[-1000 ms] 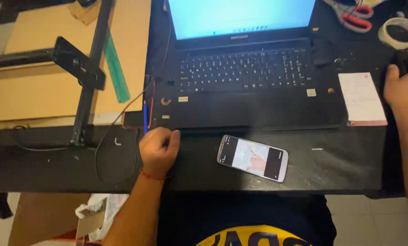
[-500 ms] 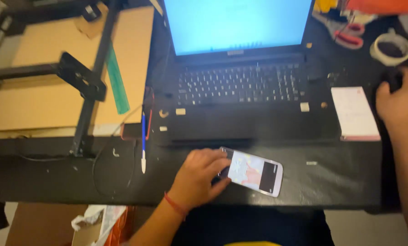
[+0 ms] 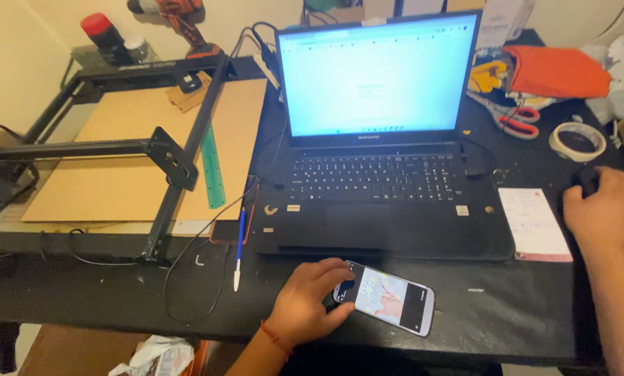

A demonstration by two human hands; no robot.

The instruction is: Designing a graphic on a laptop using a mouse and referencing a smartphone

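The smartphone (image 3: pixel 385 299) lay gripped in your left hand (image 3: pixel 308 303) fingers — your right hand (image 3: pixel 601 212) cupped a black mouse (image 3: pixel 588 179) on the counter (image 3: pixel 507 313).

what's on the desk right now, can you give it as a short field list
left hand: on the near end of the phone, thumb on its lit screen
right hand: cupped over a dark mouse
laptop: open, screen lit, behind the phone
pen: left of the laptop, lying free
notepad: between laptop and right hand
tape roll: far right
ruler: green, on cardboard
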